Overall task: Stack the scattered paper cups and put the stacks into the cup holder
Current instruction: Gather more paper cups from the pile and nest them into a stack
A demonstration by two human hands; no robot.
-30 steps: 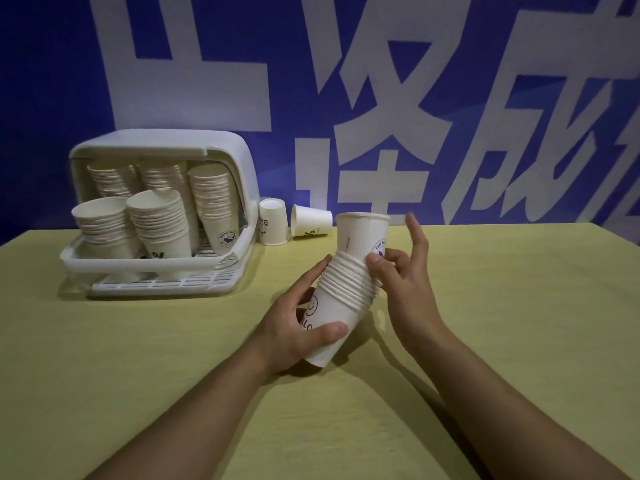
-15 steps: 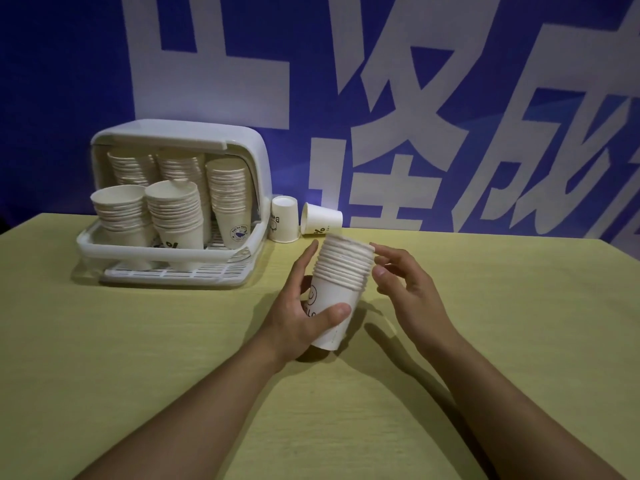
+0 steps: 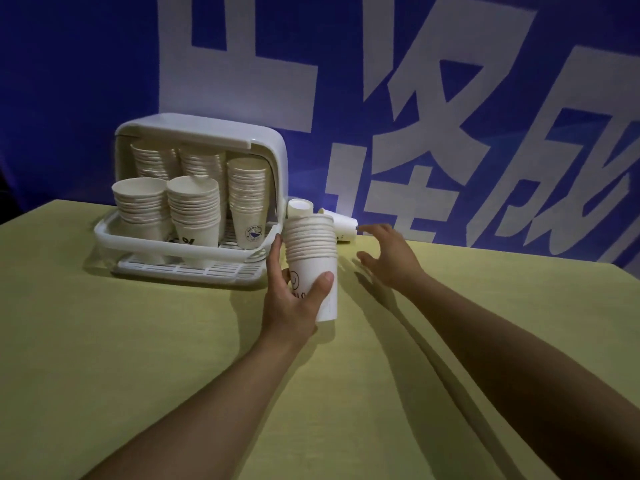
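Paper cups in a nested stack (image 3: 313, 258) stand upright in the left hand (image 3: 294, 299), whose thumb wraps across the front of the lowest cup while the fingers curl round its far side, the forefinger reaching up along the ribbed rims. The bottom of the stack sits at or just above the yellow-green table (image 3: 138, 358); I cannot tell whether it touches

The right hand (image 3: 389, 259) is off to the right of the stack, apart from it, fingers spread and loosely extended, holding nothing, hovering low over the table

Just beyond the top of the held stack, an upside-down cup (image 3: 299, 209) stands on the table, partly hidden behind the rims. Right of it, just past the fingertips of the right hand, a tipped cup (image 3: 341, 225) lies on its side with its mouth turned away to the left

Left of the left hand, close by, is the white cup holder (image 3: 194, 202), its lid swung up and its front open. Five stacks fill it: two lower ones at the front, two behind them, and a tall stack (image 3: 247, 199) at the right end, nearest the held cups

Behind everything hangs a blue banner (image 3: 450, 98) with large white characters
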